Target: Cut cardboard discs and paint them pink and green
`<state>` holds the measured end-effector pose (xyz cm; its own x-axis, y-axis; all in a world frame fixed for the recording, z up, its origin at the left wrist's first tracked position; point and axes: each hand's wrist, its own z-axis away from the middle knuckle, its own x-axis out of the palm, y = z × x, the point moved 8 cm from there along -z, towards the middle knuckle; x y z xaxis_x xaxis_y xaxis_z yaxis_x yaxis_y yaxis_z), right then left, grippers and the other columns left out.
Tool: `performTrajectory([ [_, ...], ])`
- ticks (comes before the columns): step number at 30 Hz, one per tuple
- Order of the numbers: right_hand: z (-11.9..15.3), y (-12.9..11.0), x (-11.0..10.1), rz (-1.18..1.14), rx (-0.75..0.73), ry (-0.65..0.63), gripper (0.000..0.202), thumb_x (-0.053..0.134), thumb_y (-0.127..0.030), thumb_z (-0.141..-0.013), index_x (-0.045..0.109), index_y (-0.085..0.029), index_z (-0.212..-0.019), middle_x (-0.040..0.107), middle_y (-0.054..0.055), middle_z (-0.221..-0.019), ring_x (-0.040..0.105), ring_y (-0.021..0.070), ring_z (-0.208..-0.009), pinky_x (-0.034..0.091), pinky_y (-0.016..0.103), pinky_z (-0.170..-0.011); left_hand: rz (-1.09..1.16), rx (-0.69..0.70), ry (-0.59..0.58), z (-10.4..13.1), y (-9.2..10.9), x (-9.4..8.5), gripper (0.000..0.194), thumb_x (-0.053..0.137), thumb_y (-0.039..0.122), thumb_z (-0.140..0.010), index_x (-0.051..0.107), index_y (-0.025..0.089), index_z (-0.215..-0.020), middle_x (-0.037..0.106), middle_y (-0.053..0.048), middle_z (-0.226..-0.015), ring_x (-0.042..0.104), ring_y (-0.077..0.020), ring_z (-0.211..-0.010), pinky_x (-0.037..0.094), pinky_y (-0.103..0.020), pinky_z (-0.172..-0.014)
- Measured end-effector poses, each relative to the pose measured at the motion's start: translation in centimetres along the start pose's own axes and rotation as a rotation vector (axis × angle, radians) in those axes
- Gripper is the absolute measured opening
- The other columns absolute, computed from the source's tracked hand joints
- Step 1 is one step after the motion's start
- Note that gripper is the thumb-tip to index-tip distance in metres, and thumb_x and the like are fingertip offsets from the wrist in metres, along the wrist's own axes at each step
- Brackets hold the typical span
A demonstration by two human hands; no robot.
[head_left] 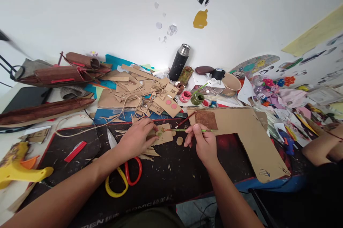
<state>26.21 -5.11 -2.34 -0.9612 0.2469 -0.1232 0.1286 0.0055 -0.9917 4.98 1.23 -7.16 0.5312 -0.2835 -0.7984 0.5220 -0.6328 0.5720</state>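
My right hand (205, 144) grips a thin paintbrush (179, 130) with a green handle, its tip pointing left. The tip meets a small cardboard piece (168, 137) that bears green paint spots. With bent fingers, my left hand (139, 137) holds that piece at its left side on the dark mat. Two small cardboard discs lie close by, one a plain tan disc (179, 141) between my hands. A second brush (185, 119) with a dark red handle rests just above my right hand, beside a brown-painted cardboard square (205, 119).
Red-and-yellow scissors (123, 176) lie below my left hand. Open paint jars, one pink (185, 96) and one green (197, 98), stand behind. Cardboard scraps (128, 88), a black flask (180, 63), an L-shaped cardboard sheet (257, 142) and a yellow glue gun (24, 172) surround the mat. Another person's arm (321, 144) is at right.
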Motion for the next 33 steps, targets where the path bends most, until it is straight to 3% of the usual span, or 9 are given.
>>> performTrajectory([
  [7, 0.03, -0.23, -0.01, -0.005, -0.011, 0.002, 0.051, 0.06, -0.064, -0.1, 0.073, -0.018, -0.082, 0.066, 0.001, -0.05, 0.062, 0.014, -0.042, 0.045, 0.021, -0.042, 0.045, -0.004, 0.01, 0.18, -0.29, -0.13, 0.023, 0.058, 0.04, -0.1, 0.065, 0.023, -0.113, 0.067, -0.007, -0.115, 0.064, -0.0293, -0.113, 0.05, -0.043, -0.099],
  [12, 0.02, -0.28, 0.13, -0.011, -0.007, -0.007, 0.052, 0.06, -0.065, -0.1, 0.073, -0.018, -0.082, 0.065, 0.0, -0.049, 0.061, 0.0135, -0.042, 0.044, 0.021, -0.042, 0.029, -0.018, -0.005, 0.19, -0.23, -0.13, 0.022, 0.063, 0.044, -0.097, 0.063, 0.023, -0.104, 0.066, -0.007, -0.111, 0.064, -0.0295, -0.109, 0.051, -0.043, -0.097],
  [21, 0.13, -0.01, -0.07, 0.019, 0.009, -0.004, 0.057, 0.056, -0.07, -0.099, 0.072, -0.019, -0.081, 0.065, 0.0, -0.049, 0.061, 0.0146, -0.042, 0.044, 0.023, -0.042, 0.047, 0.02, 0.004, 0.11, -0.06, -0.31, 0.024, 0.046, 0.033, -0.105, 0.067, 0.022, -0.104, 0.066, -0.008, -0.109, 0.064, -0.0266, -0.106, 0.051, -0.041, -0.094],
  [27, 0.21, 0.02, -0.05, -0.015, 0.004, -0.009, 0.052, 0.059, -0.066, -0.1, 0.072, -0.019, -0.082, 0.065, 0.0, -0.05, 0.062, 0.0139, -0.042, 0.044, 0.021, -0.042, -0.036, -0.006, -0.021, 0.02, 0.33, 0.13, 0.031, 0.07, 0.048, -0.095, 0.064, 0.022, -0.111, 0.065, -0.009, -0.116, 0.064, -0.032, -0.112, 0.05, -0.045, -0.098],
  [33, 0.29, 0.03, -0.15, -0.004, 0.006, -0.006, 0.053, 0.059, -0.067, -0.099, 0.072, -0.019, -0.081, 0.064, 0.0, -0.05, 0.061, 0.0147, -0.042, 0.044, 0.023, -0.042, -0.02, -0.012, 0.006, -0.05, 0.28, 0.23, 0.018, 0.061, 0.04, -0.099, 0.064, 0.023, -0.103, 0.066, -0.008, -0.112, 0.064, -0.0295, -0.109, 0.051, -0.044, -0.095],
])
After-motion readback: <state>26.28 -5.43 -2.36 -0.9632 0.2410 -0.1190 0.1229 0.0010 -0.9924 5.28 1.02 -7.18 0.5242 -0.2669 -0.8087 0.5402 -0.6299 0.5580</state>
